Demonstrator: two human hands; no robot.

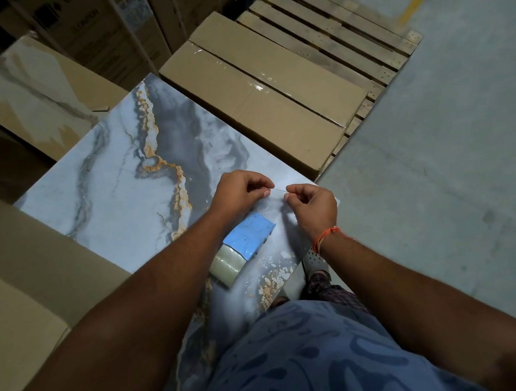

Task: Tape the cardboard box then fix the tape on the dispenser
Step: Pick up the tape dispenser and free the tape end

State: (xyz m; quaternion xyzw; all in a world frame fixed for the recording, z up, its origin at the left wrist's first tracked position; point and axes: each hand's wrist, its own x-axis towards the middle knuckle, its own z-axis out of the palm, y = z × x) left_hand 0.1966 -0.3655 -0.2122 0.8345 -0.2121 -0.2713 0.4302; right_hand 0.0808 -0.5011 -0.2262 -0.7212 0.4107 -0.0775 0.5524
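both hands over near right corner of a marble-print slab (117, 190). left hand (239, 194) and right hand (313, 207) each pinch one end of a thin clear tape strip (278, 191) stretched flat between them, fingertips closed on it, other fingers curled. the strip sits just above the slab, close to its right edge.

tape dispenser (249, 237), blue, lies on the slab just below the hands, between the two forearms, touching neither hand as far as visible. clear tape roll (227, 266) is at its near end, close to the slab's near edge.

cardboard box (259, 94) lies beyond the slab's far right edge, long, flaps shut, shiny tape along its seam. it rests partly on a wooden pallet (338, 26).

orange thread band (327, 237) on the right wrist. open concrete floor (466, 143) to the right, lots of room there. left side crowded: brown cartons (16, 281) butt against the slab's left edge, another marble-print panel (32, 87) behind it.
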